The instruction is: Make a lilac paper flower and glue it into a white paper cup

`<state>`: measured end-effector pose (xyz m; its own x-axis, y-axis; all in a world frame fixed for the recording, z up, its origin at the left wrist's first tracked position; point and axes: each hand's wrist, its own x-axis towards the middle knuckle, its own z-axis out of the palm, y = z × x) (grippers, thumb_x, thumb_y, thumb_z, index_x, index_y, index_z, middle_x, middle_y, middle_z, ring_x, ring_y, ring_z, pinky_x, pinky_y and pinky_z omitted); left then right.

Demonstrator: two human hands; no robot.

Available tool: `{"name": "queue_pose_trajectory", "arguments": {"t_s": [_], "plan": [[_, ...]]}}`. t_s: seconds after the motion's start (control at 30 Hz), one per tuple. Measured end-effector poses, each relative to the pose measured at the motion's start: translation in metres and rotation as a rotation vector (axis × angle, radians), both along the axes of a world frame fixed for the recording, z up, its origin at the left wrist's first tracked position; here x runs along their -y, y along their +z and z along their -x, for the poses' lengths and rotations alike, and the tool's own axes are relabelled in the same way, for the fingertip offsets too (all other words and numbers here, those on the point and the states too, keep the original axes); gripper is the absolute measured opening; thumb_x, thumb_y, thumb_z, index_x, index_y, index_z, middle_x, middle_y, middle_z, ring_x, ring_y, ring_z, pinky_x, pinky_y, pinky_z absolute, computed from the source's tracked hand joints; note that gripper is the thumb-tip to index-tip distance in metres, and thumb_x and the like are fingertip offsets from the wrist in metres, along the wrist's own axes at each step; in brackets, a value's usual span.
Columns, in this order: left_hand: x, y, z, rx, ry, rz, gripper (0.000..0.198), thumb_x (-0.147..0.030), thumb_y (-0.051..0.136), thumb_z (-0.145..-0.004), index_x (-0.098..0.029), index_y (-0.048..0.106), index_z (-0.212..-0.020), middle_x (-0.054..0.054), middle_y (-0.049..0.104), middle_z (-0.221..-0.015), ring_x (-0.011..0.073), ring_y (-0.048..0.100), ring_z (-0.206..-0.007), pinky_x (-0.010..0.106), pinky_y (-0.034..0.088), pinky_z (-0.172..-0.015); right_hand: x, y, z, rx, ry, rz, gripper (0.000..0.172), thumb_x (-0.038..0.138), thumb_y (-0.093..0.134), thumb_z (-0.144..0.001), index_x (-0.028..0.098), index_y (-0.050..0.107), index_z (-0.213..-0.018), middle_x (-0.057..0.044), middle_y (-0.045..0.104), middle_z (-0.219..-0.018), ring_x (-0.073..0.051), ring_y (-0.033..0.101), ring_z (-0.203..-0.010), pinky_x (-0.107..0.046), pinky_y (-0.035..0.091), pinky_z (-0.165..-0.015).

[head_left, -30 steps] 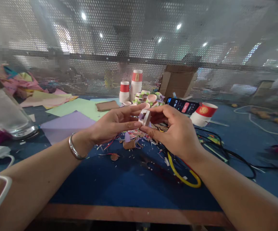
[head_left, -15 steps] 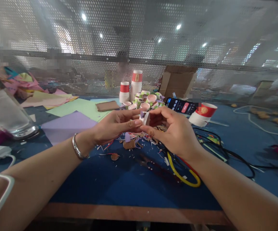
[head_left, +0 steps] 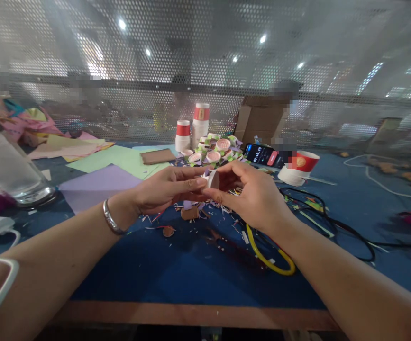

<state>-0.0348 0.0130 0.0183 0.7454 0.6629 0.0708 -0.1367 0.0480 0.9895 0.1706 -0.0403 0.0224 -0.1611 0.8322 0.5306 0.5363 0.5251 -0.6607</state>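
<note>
Between both hands, above the blue tabletop, is a small round white paper piece (head_left: 213, 180) with a bit of purple at its top. My left hand (head_left: 169, 188) pinches its left side between thumb and fingers. My right hand (head_left: 250, 192) has its thumb and fingertips closed around the right side. Part of the piece is hidden by the fingers. Under the hands lie paper scraps (head_left: 191, 210) in several colours and a small brown disc (head_left: 168, 231). A pair of dark-handled snips (head_left: 226, 246) rests nearer the table's front edge.
Behind the hands sits a pile of small round paper pieces (head_left: 223, 144), beside stacked paper cups (head_left: 201, 125). A phone (head_left: 264, 155) and tilted cups (head_left: 303, 166) are at right, with black cables (head_left: 336, 227). Purple paper (head_left: 98, 184) and a glass of water (head_left: 16, 166) lie left.
The white piece has turned between the fingers, and its flat round face now shows more. Both hands keep hold of it, nearly in the same place.
</note>
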Motion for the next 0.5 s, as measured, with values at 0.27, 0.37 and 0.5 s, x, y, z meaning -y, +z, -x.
{"name": "queue_pose_trajectory", "arguments": {"t_s": [0.27,0.37,0.5], "plan": [[0.009,0.001,-0.013,0.079,0.178,0.054,0.016,-0.021,0.069,-0.088,-0.013,0.077,-0.099,0.009,0.077,-0.097,0.0169,0.072,-0.088,0.03,0.058,-0.089,-0.002,0.003,-0.002,0.06,-0.015,0.001,0.037,0.036,0.084,-0.076,0.018,0.067,-0.103,-0.007,0.075,-0.097,-0.021,0.071,-0.083,-0.036,0.058,-0.076],[0.005,0.003,-0.014,0.135,0.302,0.202,0.018,-0.016,0.059,-0.089,-0.008,0.075,-0.088,0.011,0.077,-0.088,0.0175,0.072,-0.08,0.03,0.06,-0.082,-0.003,0.004,-0.003,0.031,-0.024,0.038,0.038,0.038,0.081,-0.079,0.017,0.068,-0.108,-0.007,0.075,-0.097,-0.02,0.07,-0.084,-0.034,0.057,-0.075],[0.001,0.009,-0.014,0.234,0.406,0.29,0.024,-0.011,0.051,-0.087,-0.006,0.073,-0.096,0.013,0.077,-0.089,0.0184,0.072,-0.081,0.03,0.061,-0.08,-0.006,0.003,-0.005,0.031,-0.036,0.096,0.025,0.038,0.077,-0.083,0.018,0.069,-0.097,-0.004,0.074,-0.088,-0.018,0.068,-0.077,-0.03,0.054,-0.067]]}}
